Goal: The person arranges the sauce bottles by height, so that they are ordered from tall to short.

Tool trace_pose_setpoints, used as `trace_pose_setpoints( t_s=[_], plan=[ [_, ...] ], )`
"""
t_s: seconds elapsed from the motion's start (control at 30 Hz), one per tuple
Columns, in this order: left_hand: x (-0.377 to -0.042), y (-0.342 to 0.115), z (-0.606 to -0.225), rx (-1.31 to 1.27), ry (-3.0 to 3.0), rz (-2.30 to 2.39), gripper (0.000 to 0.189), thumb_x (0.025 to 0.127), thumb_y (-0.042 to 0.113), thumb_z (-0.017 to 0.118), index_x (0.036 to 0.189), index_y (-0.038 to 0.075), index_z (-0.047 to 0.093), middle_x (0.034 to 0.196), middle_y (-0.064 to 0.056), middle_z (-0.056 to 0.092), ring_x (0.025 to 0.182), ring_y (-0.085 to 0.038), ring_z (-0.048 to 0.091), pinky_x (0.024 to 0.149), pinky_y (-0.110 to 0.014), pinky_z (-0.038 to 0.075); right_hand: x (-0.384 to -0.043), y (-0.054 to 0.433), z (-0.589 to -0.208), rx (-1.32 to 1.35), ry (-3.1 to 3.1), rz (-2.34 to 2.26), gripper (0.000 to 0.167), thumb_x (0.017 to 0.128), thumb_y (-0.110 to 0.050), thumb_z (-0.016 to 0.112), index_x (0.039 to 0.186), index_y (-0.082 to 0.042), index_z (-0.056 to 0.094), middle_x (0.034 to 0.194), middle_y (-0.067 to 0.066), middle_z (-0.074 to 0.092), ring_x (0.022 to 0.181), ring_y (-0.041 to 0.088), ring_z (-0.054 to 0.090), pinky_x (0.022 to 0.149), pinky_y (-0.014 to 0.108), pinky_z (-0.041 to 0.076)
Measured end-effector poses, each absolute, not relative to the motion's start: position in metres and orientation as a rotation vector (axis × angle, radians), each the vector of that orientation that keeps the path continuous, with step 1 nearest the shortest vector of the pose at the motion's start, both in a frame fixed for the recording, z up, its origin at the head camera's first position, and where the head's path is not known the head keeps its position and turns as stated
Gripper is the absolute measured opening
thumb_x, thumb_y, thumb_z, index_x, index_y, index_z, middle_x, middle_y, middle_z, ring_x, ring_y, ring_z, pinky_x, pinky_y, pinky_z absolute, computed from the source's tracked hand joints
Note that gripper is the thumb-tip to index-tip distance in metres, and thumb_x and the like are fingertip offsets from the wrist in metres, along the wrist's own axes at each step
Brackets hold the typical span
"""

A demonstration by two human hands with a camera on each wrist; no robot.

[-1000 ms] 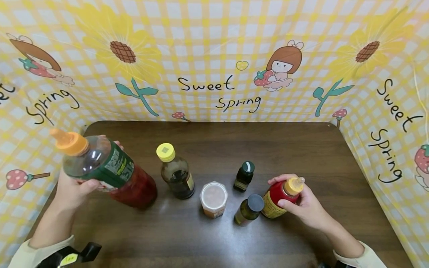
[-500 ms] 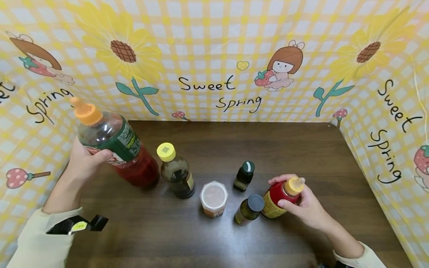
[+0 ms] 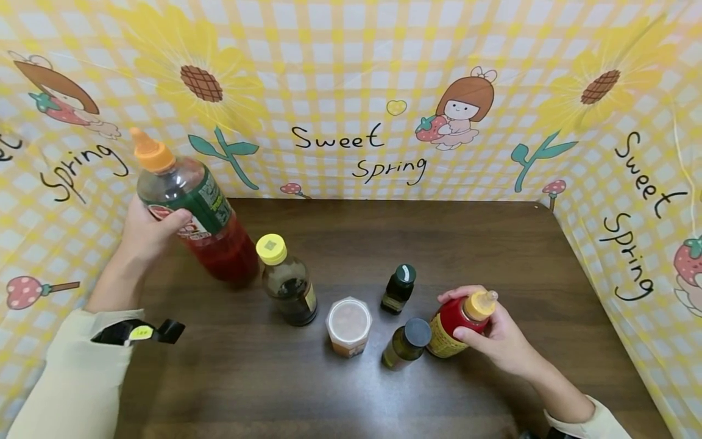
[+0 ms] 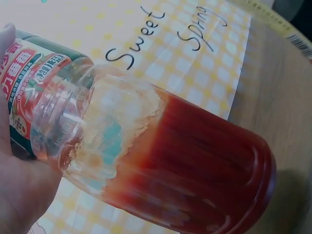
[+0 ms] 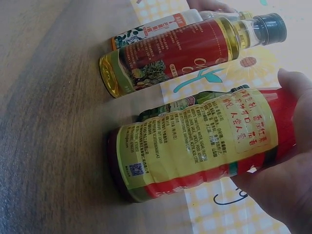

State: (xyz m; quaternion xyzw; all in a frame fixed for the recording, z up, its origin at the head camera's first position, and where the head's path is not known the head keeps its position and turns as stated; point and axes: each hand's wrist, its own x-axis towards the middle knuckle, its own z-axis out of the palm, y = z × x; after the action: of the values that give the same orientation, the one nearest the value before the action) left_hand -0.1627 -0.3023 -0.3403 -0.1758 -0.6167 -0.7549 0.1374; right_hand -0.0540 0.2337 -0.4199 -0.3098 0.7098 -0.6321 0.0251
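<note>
On the left of the head view, my left hand point(image 3: 148, 231) grips a large clear ketchup bottle point(image 3: 227, 250) around its green label. The bottle has an orange nozzle cap, and red sauce fills its lower part point(image 4: 195, 165) in the left wrist view. Whether its base touches the table cannot be told. At the right, my right hand point(image 3: 507, 344) holds a smaller red squeeze bottle point(image 3: 446, 335) with a yellow label and yellow nozzle cap; its base is on the table. Close beside that one stands an olive oil bottle point(image 3: 403, 350) with a dark cap, its red label showing in the right wrist view.
A yellow-capped bottle of dark liquid point(image 3: 287, 289) stands just right of the large bottle. A jar with a whitish lid point(image 3: 349, 323) and a small dark green bottle point(image 3: 398, 289) are mid-table. Checked yellow cloth point(image 3: 340, 73) walls in the brown table point(image 3: 466, 238) at back and sides.
My left hand has carried the large ketchup bottle away from me and slightly right, toward the back of the table. My right hand and the other containers have stayed put.
</note>
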Motion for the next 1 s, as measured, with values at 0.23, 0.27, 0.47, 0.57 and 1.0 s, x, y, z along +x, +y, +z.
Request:
trace_pose_setpoints(
  t_s=[0.23,0.27,0.47,0.57,1.0],
  plan=[
    [-0.18,-0.301,-0.34,-0.345,-1.825,-2.139,0.046,0.084,-0.009,0.07,0.125,0.009,0.062,0.114,-0.005,0.068,0.105,-0.015,0.062,0.087,-0.021,0.049,-0.054,0.234,-0.42,-0.936,2.212,-1.943,0.055,0.08,0.025,0.064,0.13,0.006,0.049,0.127,0.02,0.061,0.121,0.018,0.06,0.099,0.026,0.049],
    [-0.183,-0.301,-0.34,-0.333,-1.819,-2.141,0.046,0.084,-0.01,0.069,0.125,0.01,0.062,0.113,-0.005,0.068,0.104,-0.015,0.062,0.087,-0.021,0.049,-0.054,0.234,-0.42,-0.936,2.211,-1.943,0.055,0.08,0.025,0.064,0.13,0.006,0.049,0.127,0.022,0.06,0.121,0.019,0.06,0.1,0.026,0.049],
    [-0.202,-0.3,-0.343,-0.284,-1.757,-2.17,0.047,0.084,-0.014,0.065,0.123,0.01,0.06,0.113,-0.006,0.066,0.104,-0.017,0.06,0.086,-0.021,0.05,-0.054,0.234,-0.419,-0.961,2.207,-1.953,0.054,0.081,0.025,0.064,0.13,0.007,0.049,0.126,0.021,0.061,0.122,0.02,0.06,0.1,0.026,0.049],
    [-0.212,-0.3,-0.345,-0.266,-1.721,-2.191,0.048,0.085,-0.016,0.065,0.125,0.009,0.058,0.115,-0.007,0.064,0.107,-0.018,0.059,0.088,-0.022,0.049,-0.054,0.233,-0.418,-0.98,2.209,-1.959,0.054,0.081,0.025,0.064,0.13,0.007,0.049,0.126,0.023,0.061,0.122,0.02,0.06,0.1,0.025,0.048],
    [-0.242,-0.293,-0.346,-0.191,-1.69,-2.201,0.058,0.084,-0.016,0.069,0.134,0.01,0.052,0.122,-0.007,0.059,0.112,-0.017,0.055,0.09,-0.023,0.046,-0.054,0.234,-0.419,-0.945,2.23,-1.932,0.054,0.081,0.025,0.063,0.13,0.006,0.05,0.127,0.015,0.063,0.12,0.025,0.061,0.1,0.025,0.049]
  ],
)
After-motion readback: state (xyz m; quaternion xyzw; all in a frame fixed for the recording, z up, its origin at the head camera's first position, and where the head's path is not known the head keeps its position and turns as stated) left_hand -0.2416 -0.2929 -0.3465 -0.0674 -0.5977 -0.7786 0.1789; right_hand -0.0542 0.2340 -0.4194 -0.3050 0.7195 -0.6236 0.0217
